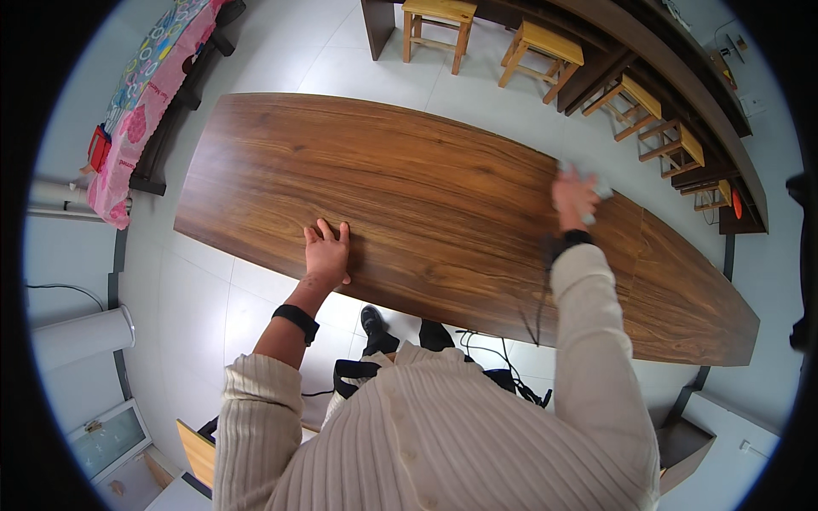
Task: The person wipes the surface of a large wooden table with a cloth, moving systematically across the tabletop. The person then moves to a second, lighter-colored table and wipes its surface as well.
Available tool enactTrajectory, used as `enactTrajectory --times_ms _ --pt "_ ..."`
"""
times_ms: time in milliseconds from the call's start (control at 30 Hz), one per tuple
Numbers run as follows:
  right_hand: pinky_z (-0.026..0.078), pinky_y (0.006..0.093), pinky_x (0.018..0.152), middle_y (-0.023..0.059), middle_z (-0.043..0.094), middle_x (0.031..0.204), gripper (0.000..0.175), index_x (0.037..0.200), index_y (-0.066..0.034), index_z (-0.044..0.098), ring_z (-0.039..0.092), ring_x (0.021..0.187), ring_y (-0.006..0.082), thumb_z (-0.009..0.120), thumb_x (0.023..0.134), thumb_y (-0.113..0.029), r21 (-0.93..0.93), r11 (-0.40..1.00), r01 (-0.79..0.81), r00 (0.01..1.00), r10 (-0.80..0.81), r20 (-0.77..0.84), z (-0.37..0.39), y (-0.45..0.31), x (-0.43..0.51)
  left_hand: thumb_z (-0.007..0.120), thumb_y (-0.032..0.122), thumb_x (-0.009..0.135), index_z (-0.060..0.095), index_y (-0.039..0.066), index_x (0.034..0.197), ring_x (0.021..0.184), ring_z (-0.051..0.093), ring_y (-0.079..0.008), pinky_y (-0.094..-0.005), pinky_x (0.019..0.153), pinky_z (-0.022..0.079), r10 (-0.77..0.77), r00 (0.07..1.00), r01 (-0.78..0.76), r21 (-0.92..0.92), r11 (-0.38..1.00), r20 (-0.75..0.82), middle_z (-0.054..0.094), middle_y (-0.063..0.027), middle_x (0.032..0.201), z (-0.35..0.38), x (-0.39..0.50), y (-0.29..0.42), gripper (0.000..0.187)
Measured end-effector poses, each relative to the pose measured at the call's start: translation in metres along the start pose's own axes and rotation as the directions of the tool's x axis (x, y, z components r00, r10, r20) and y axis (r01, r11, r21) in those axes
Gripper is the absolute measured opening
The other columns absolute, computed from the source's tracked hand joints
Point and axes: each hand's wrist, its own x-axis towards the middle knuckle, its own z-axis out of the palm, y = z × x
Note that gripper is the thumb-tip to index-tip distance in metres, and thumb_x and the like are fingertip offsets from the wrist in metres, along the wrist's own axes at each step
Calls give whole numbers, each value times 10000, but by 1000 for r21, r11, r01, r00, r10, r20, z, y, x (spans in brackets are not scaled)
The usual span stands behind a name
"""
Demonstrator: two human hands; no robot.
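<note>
A long dark-brown wood-grain table (409, 191) stretches across the view before me. My left hand (328, 255) rests on its top by the near edge, fingers apart, with nothing in it. Over at the far edge, towards the right, my right hand (574, 197) is blurred by motion. Beneath and around its fingers shows a pale greyish-white cloth (602, 187), partly hidden by the hand; its outer part reaches the table's rim. A thin dark cord or strap (542, 300) hangs near my right wrist, also blurred.
Wooden stools (548, 41) stand along a dark counter (690, 76) beyond the table. At upper left is a dark-framed bench with a pink patterned cover (137, 124). Black cables (505, 358) dangle between me and the table. A white cylinder (86, 338) lies at left.
</note>
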Motion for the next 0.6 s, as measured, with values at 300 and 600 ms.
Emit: enactTrajectory --times_ms 300,600 --pt "357 484 873 54 338 1373 407 1145 -319 560 363 1127 340 627 744 -339 203 268 942 279 -960 -24 11 -213 -236 836 386 515 204 121 1403 1224 336 -494 -537 1047 179 -16 1000 16 -13 1000 25 261 -341 1363 -1 0 -1 1121" --pt "345 449 791 3 486 1242 333 1042 -341 610 477 996 240 636 712 -308 79 302 950 311 -892 -329 12 -80 -174 833 394 523 193 184 1412 1261 311 -446 -538 1053 177 -56 997 58 -37 998 45 214 -287 1413 -7 -4 0 1116"
